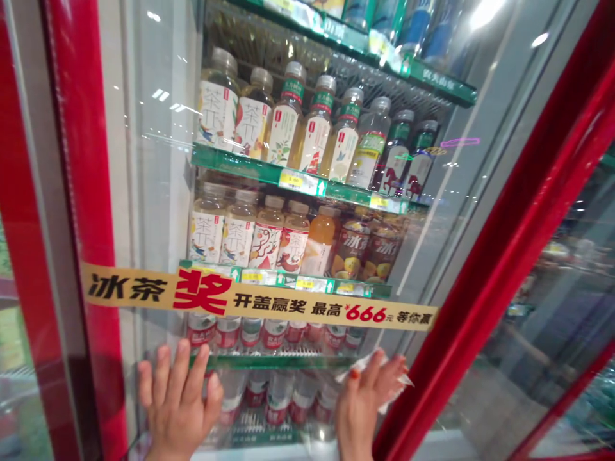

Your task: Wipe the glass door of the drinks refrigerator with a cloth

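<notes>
Below the strip (307, 303), the left hand (179, 398) splays its fingers; behind the right hand's (361, 402) lies tissue (386, 404), whether clamped I can't tell.

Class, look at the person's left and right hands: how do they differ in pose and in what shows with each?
The left hand points its fingers upward, while the right hand slants its fingers rightward. A thin white sheet shows at the right hand; none shows at the left. Both are below the yellow banner.
</notes>
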### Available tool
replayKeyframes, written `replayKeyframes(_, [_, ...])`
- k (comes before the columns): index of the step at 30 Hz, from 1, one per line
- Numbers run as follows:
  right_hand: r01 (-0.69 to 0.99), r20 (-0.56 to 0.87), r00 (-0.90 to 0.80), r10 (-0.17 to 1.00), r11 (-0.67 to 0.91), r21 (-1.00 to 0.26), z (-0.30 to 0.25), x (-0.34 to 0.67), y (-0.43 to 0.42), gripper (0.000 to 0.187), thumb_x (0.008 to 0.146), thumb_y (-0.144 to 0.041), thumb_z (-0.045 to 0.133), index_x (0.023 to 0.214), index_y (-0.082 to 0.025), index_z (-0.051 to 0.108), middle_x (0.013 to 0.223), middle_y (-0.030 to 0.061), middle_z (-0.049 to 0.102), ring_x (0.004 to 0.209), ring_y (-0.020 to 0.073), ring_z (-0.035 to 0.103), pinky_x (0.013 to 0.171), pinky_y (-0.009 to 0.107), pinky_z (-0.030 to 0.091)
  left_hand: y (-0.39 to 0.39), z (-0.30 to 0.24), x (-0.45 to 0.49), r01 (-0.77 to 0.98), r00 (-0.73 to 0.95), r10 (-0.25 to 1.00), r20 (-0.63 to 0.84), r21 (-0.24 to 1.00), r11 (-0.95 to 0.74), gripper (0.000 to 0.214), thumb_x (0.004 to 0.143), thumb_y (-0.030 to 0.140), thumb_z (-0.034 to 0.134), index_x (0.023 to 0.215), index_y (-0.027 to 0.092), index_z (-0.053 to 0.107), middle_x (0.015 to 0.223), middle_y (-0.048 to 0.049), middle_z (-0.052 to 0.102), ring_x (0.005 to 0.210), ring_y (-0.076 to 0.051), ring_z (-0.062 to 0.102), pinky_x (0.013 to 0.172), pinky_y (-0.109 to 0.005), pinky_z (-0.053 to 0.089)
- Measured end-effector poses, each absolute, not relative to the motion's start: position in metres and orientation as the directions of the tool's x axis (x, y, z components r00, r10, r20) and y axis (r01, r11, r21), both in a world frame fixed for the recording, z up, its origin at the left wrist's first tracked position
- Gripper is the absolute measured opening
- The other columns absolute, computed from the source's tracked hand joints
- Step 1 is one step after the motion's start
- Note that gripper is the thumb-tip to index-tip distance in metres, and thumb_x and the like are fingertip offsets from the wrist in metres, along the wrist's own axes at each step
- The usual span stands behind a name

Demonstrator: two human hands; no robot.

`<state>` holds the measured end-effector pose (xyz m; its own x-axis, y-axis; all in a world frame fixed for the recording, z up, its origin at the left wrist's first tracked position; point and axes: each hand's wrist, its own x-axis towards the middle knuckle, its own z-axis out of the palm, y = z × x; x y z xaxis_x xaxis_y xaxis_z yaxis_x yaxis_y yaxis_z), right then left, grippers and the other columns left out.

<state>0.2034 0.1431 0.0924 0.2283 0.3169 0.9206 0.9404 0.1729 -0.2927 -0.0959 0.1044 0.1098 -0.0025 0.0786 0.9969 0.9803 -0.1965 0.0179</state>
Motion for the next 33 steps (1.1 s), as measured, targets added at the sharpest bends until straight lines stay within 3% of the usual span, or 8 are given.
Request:
replayKeyframes(4, [0.875, 0.87, 0.396, 0.292, 0.166, -0.454, 0.145, 0.192, 0.152, 0.072, 0.113, -0.04, 0.029, 0.178, -0.031, 0.0, 0.186, 0.0169, -0.006, 0.172, 0.0469, -0.006, 0.118, 0.097, 0.017, 0.105, 0.11, -0.095, 0.983, -0.005, 0.074, 0.997, 0.018, -0.181, 0.087, 0.094, 0.017, 0.066, 0.173, 0.024, 0.03, 0.184, -0.0051, 0.024, 0.173, -0.027, 0.017, 0.144, -0.05, 0.01])
replayKeyframes(11, [0.89, 0.903, -0.345, 0.255, 0.396, 0.228, 0.063, 0.125, 0.12, 0.082, 0.1, -0.072, 0.054, 0.172, -0.039, 0.037, 0.184, 0.0065, 0.027, 0.172, 0.0479, 0.002, 0.131, 0.085, 0.014, 0.106, 0.109, -0.1, 0.985, 0.028, 0.061, 0.998, -0.017, -0.174, 0.088, 0.093, 0.016, 0.067, 0.173, 0.022, 0.032, 0.184, -0.0064, 0.024, 0.173, -0.028, 0.018, 0.145, -0.05, 0.011])
replayKeyframes(16, [0.953, 0.916, 0.21, 0.341, 0.14, -0.27, 0.075, 0.222, 0.141, 0.077, 0.111, -0.053, 0.031, 0.178, -0.031, -0.001, 0.186, 0.0154, -0.012, 0.17, 0.0497, -0.008, 0.12, 0.094, 0.022, 0.107, 0.107, -0.099, 0.983, 0.017, 0.063, 0.998, -0.005, -0.182, 0.087, 0.093, 0.016, 0.066, 0.172, 0.021, 0.033, 0.184, -0.0068, 0.024, 0.173, -0.028, 0.018, 0.144, -0.049, 0.011])
replayKeyframes(19, [0.89, 0.869, 0.374, 0.325, 0.137, -0.434, 0.139, 0.214, 0.149, 0.074, 0.112, -0.055, 0.019, 0.178, -0.025, -0.002, 0.184, 0.0175, -0.019, 0.169, 0.0514, -0.01, 0.119, 0.096, 0.017, 0.106, 0.106, -0.1, 0.985, 0.018, 0.059, 0.998, -0.008, -0.174, 0.088, 0.092, 0.015, 0.068, 0.172, 0.02, 0.033, 0.184, -0.0075, 0.024, 0.173, -0.029, 0.018, 0.145, -0.049, 0.011])
replayKeyframes(22, [0.961, 0.949, 0.106, 0.296, 0.214, -0.174, 0.161, 0.149, 0.138, 0.073, 0.112, -0.054, 0.03, 0.178, -0.031, 0.009, 0.187, 0.0131, 0.003, 0.171, 0.0486, -0.006, 0.122, 0.095, 0.015, 0.106, 0.105, -0.101, 0.985, 0.028, 0.066, 0.997, -0.016, -0.174, 0.089, 0.091, 0.015, 0.069, 0.172, 0.021, 0.033, 0.183, -0.0079, 0.025, 0.173, -0.029, 0.019, 0.144, -0.05, 0.012])
replayKeyframes(25, [0.926, 0.93, -0.293, 0.221, 0.309, 0.218, 0.125, 0.102, 0.121, 0.072, 0.106, -0.063, 0.039, 0.174, -0.04, 0.029, 0.18, -0.003, 0.036, 0.173, 0.0399, 0.008, 0.139, 0.073, 0.006, 0.106, 0.104, -0.1, 0.983, 0.006, 0.07, 0.998, 0.007, -0.182, 0.087, 0.093, 0.017, 0.067, 0.172, 0.024, 0.033, 0.183, -0.0059, 0.026, 0.173, -0.028, 0.02, 0.144, -0.049, 0.013])
replayKeyframes(27, [0.893, 0.911, -0.374, 0.175, 0.335, 0.302, 0.095, 0.11, 0.115, 0.075, 0.102, -0.067, 0.042, 0.172, -0.043, 0.032, 0.178, -0.009, 0.038, 0.173, 0.0354, 0.01, 0.144, 0.058, 0.001, 0.106, 0.103, -0.098, 0.982, -0.029, 0.077, 0.997, 0.043, -0.185, 0.085, 0.095, 0.019, 0.066, 0.172, 0.027, 0.033, 0.183, -0.004, 0.027, 0.173, -0.027, 0.02, 0.144, -0.051, 0.013])
replayKeyframes(33, [0.927, 0.907, 0.218, 0.36, 0.213, -0.307, 0.134, 0.206, 0.139, 0.073, 0.111, -0.049, 0.023, 0.178, -0.033, -0.003, 0.187, 0.0123, 0.003, 0.172, 0.0448, -0.009, 0.123, 0.096, 0.011, 0.106, 0.103, -0.091, 0.984, -0.054, 0.085, 0.995, 0.067, -0.167, 0.084, 0.095, 0.019, 0.062, 0.173, 0.027, 0.031, 0.183, -0.003, 0.025, 0.173, -0.028, 0.02, 0.144, -0.056, 0.014])
